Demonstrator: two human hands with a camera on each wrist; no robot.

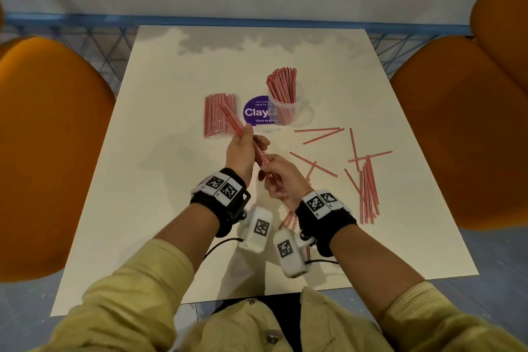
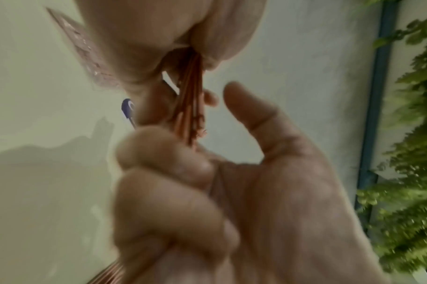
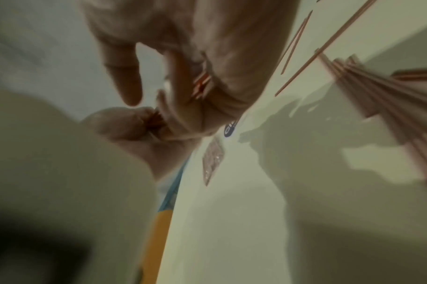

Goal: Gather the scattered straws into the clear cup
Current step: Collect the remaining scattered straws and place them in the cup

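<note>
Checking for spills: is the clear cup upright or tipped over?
Upright. The clear cup stands on the white table, rim up, with red-striped straws sticking out of its top.

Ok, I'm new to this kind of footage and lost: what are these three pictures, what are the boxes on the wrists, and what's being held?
No machine here: a person works with bare hands, wearing cameras. The big picture is from a head camera looking down; the other two come from the wrist cameras, the white tagged boxes, each looking along its hand, so they are close and blurry.

On the white table stand a clear cup already full of red-striped straws, a wrapped pack of straws, a purple sticker and loose scattered straws.

The left hand grips a small bunch of straws around its middle. The right hand pinches the bunch's near end, apparently evening it up.
</note>
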